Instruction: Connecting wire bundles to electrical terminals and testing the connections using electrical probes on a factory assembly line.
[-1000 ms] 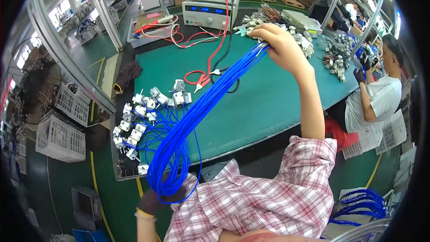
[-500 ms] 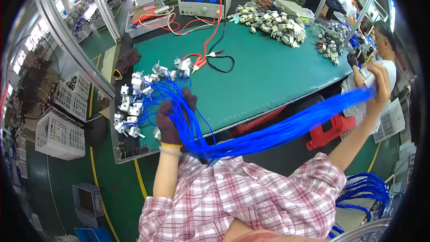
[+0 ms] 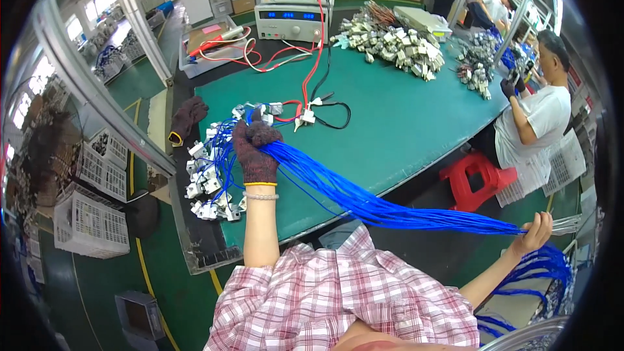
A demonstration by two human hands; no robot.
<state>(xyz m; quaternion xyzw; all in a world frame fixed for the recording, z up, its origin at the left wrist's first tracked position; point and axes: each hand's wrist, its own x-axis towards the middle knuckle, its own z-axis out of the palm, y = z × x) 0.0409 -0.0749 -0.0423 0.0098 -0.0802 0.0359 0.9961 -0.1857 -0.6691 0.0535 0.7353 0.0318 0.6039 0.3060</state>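
Observation:
A long bundle of blue wires [image 3: 403,216] stretches from the left of the table out past its right front edge. My left hand [image 3: 257,149], in a dark knit glove, is closed around the bundle near its connector end. White connectors [image 3: 201,179] on the wires lie in a cluster by the left table edge, beside and below that hand. My bare right hand [image 3: 534,233] is closed on the other end, where pale silvery tips [image 3: 567,224] stick out beyond the fingers. Just beyond my left hand, red and black test leads [image 3: 307,117] end at a white connector.
Two stacked test instruments [image 3: 292,23] stand at the back of the green table [image 3: 383,136], a plastic tray [image 3: 211,45] to their left. Piles of white connectors [image 3: 396,42] lie at the back right. A red stool [image 3: 474,179], a co-worker [image 3: 546,101] and more blue wires [image 3: 530,279] are at right.
My right hand has come down from its raised place at the right, and the bundle now slopes down to it. My left hand has moved farther up the table toward the connectors.

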